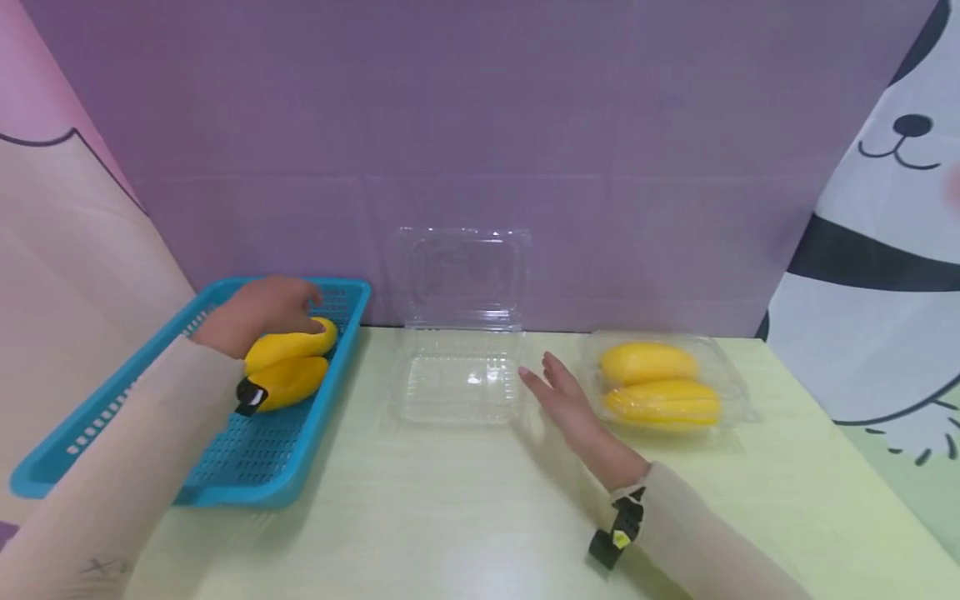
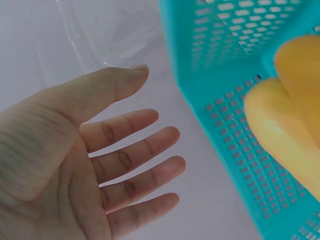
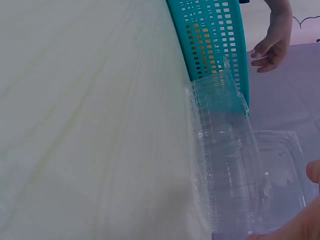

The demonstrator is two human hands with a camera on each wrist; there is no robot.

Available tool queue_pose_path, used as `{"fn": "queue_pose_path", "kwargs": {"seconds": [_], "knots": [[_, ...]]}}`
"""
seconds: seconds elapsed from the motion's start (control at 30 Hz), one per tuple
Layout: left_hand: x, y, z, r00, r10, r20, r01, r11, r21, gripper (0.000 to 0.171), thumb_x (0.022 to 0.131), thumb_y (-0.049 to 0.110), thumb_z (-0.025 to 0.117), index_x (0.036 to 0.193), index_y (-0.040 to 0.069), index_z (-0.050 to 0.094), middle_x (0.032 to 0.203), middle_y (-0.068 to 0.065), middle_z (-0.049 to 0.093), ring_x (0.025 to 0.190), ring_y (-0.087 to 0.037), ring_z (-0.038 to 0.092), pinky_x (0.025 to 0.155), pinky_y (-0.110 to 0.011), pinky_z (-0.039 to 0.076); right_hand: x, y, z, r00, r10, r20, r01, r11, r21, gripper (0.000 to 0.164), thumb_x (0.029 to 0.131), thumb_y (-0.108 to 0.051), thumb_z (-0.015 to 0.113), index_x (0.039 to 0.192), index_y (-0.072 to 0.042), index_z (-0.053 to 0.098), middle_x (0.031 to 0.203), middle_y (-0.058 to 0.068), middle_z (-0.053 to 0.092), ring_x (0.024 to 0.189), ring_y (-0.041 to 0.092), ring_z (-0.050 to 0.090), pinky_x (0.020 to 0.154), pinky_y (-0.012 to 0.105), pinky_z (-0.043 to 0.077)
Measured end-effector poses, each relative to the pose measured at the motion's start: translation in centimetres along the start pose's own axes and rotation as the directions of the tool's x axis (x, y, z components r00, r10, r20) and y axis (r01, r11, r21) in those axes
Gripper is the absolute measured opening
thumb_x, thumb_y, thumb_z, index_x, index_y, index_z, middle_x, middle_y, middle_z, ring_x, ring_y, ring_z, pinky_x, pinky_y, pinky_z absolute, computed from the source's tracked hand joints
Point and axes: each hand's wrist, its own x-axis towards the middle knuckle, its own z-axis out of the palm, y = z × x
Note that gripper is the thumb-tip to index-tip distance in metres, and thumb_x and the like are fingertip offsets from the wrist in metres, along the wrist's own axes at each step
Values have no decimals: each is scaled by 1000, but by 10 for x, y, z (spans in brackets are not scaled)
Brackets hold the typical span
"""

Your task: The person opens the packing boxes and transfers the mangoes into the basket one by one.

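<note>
— Sleeves first, pale and smooth, at the bottom of our head view. What do we have at our left hand (image 1: 258,312)?

— It hovers over the two yellow mangoes (image 1: 288,367) in the blue basket (image 1: 247,462). Our wrist view shows the fingers straight and spread, the grip open and holding nothing. The mangoes are smooth and rounded, lying side by side at the basket's far end; the basket is perforated plastic with a solid rim.

— And our right hand (image 1: 573,408)?

— Flat and relaxed, grip open, just beside the open clamshell box (image 1: 461,375) on the desk (image 1: 450,517). That box is thin clear plastic, ribbed, its lid standing up against the purple backdrop.

— Further right?

— A closed clear box (image 1: 731,392) with two more yellow fruits (image 1: 660,383) inside.

— Anything hard to make out?

— Clear plastic edges blur into the pale yellow-green desk. We read no writing anywhere; the small yellow mark on the black wrist strap (image 1: 618,533) is too small to tell.
</note>
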Motion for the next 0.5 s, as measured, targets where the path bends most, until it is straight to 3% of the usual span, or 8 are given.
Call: {"fn": "queue_pose_path", "kwargs": {"seconds": [0.23, 0.5], "knots": [[7, 24, -5, 999, 28, -21, -27, 999, 26, 51, 90, 27, 63, 130, -4, 52, 130, -23, 53, 116, -41, 50, 95, -56, 41, -2, -9, -11, 999, -40, -22, 39, 998, -46, 77, 94, -40, 54, 150, -4, 14, 154, 16, 19, 141, 33, 20, 113, 47, 22], [16, 48, -5, 998, 51, -21, -50, 998, 48, 51, 90, 28, 64, 131, 1, 52, 130, -19, 54, 114, -36, 52, 96, -53, 43, -6, -17, -25, 997, -70, 24, 70, 998, -5, 74, 95, -38, 53, 151, -7, 15, 153, 16, 25, 140, 32, 24, 112, 47, 24]]}}
